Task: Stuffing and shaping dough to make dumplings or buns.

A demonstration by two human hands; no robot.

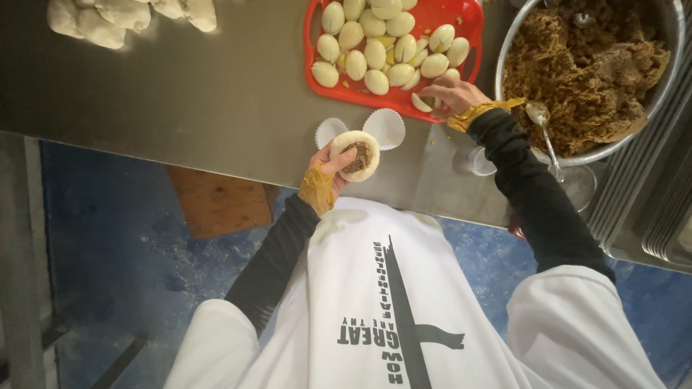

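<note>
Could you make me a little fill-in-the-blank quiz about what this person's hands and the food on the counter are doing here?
1. The left hand holds a round of dough with brown ____ in its middle.
2. The right hand reaches to the ____ tray of egg pieces.
3. A spoon leans at the rim of the metal ____ of brown filling.
4. Two white paper ____ lie just behind the dough round.

Missing words: filling; red; bowl; cups

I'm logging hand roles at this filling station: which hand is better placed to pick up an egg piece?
Right. The right hand is already at the red tray, fingers on the egg pieces; the left hand is occupied holding the filled dough round.
</note>
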